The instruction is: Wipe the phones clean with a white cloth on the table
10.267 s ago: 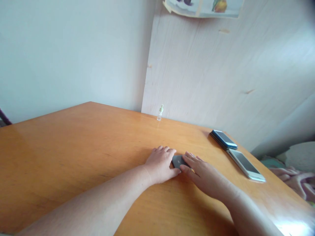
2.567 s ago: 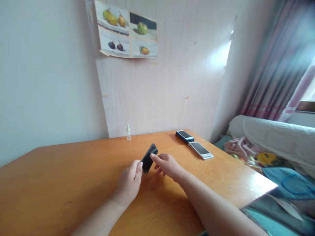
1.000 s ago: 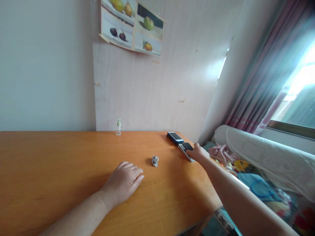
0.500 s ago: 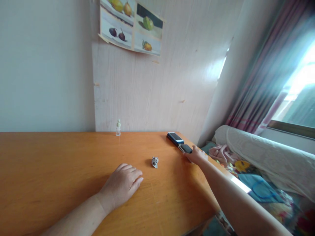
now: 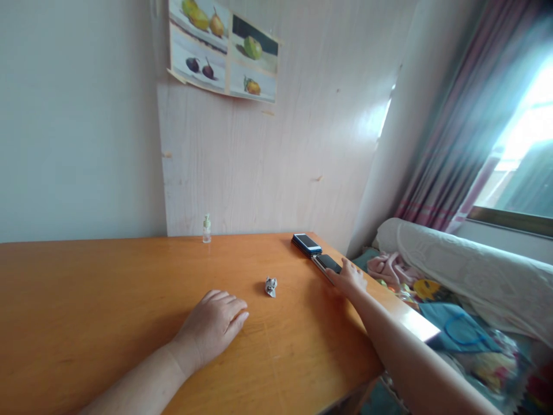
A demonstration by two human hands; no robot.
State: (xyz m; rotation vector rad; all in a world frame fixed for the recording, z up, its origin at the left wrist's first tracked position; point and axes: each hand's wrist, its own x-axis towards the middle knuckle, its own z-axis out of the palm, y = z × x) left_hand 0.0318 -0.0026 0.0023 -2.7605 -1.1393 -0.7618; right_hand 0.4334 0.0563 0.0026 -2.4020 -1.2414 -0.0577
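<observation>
My left hand (image 5: 213,323) rests palm down on the wooden table (image 5: 108,288), fingers loosely bent, thumb apart, holding nothing visible. A small crumpled grey-and-white piece (image 5: 270,286), paper-like with dark marks, lies a little beyond its fingertips. Over at the table's right side, my right hand (image 5: 351,280) is at the near end of a dark-screened phone (image 5: 329,264). Thumb and fingers are spread to either side of that end, partly covering it. Past this phone, a white-framed phone (image 5: 307,242) lies on a dark blue item, close to the first phone's far end.
A small clear spray bottle (image 5: 207,229) stands at the table's back edge. Fruit pictures (image 5: 253,55) hang on the panel behind. Right of the table edge is a bed with a blue cloth (image 5: 458,328) and a white cover (image 5: 453,259); a curtain (image 5: 453,115) hangs by the window.
My right hand has drawn back slightly toward me, uncovering more of the dark phone. My left hand stays in place. The view has shifted a little.
</observation>
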